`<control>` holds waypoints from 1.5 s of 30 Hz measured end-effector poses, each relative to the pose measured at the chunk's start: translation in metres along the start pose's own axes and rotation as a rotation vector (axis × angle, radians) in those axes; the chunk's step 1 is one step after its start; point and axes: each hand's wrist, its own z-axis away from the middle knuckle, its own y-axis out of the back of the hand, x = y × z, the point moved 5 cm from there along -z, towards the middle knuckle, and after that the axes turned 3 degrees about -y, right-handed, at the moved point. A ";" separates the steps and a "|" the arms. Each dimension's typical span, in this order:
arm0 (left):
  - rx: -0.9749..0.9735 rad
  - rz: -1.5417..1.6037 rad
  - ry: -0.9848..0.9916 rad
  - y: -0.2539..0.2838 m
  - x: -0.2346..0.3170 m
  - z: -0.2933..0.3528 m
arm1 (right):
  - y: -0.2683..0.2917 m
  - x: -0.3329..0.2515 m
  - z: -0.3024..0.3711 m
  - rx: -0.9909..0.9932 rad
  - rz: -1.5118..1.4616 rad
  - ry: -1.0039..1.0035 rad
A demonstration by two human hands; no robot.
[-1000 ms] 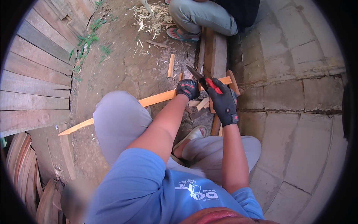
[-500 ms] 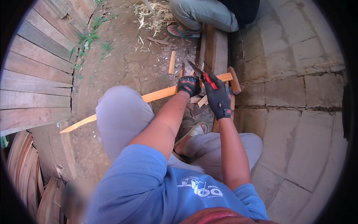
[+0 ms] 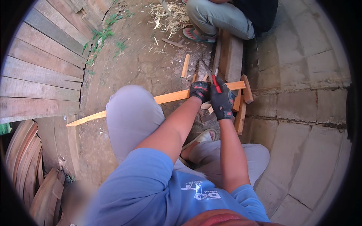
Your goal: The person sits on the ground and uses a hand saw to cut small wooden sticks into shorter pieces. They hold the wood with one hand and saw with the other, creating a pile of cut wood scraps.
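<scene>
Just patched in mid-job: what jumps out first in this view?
Two black-gloved hands meet at centre: the left hand grips a long orange wood strip running left across the knee, and the right hand holds a red-handled blade on it. Another person squats at the top, by pale shavings on the dirt.

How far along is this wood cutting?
Done: short offcuts and shavings lie on the dirt. In hand: the left hand steadies a long strip across a block, and the right hand holds a red-handled blade at its end. Left: most of the strip looks uncut.
</scene>
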 end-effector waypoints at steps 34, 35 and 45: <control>-0.655 0.428 0.104 0.019 -0.011 -0.032 | 0.009 0.054 0.048 0.010 -0.456 -0.058; -0.660 0.422 0.098 0.018 -0.013 -0.032 | 0.006 0.055 0.047 0.008 -0.416 -0.065; -0.375 0.177 -0.039 0.043 0.014 -0.017 | 0.027 0.047 0.038 0.038 -0.300 -0.099</control>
